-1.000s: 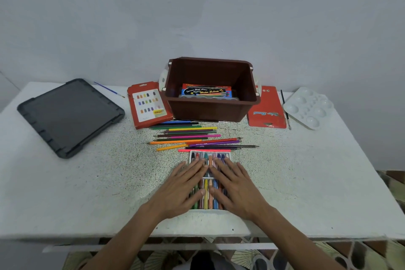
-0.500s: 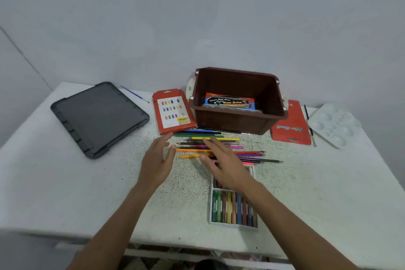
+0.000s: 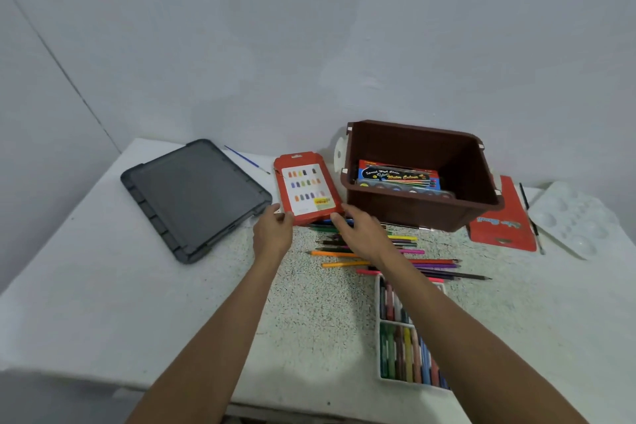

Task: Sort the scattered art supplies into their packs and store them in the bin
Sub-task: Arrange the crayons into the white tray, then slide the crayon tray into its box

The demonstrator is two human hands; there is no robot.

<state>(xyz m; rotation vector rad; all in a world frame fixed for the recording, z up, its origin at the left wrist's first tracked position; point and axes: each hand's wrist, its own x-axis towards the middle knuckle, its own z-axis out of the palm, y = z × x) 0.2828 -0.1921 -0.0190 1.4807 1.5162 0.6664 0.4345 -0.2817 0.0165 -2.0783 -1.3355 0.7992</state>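
A red crayon pack (image 3: 307, 189) with a white colour chart lies left of the brown bin (image 3: 413, 215). My left hand (image 3: 273, 234) pinches its near left corner. My right hand (image 3: 361, 234) reaches over the loose coloured pencils (image 3: 406, 246) and holds the pack's near right corner between thumb and fingers. A white tray of crayons (image 3: 407, 358) sits uncovered near the table's front edge, partly under my right forearm. A watercolour box (image 3: 399, 175) lies inside the bin.
A dark grey bin lid (image 3: 196, 196) lies at the left with a blue paintbrush (image 3: 246, 158) behind it. Right of the bin are a second red pack (image 3: 502, 227), a thin brush (image 3: 530, 213) and a white palette (image 3: 571, 217).
Both hands left the crayon tray, moved forward over the pencils and took hold of the red crayon pack's near corners. The view has swung left.
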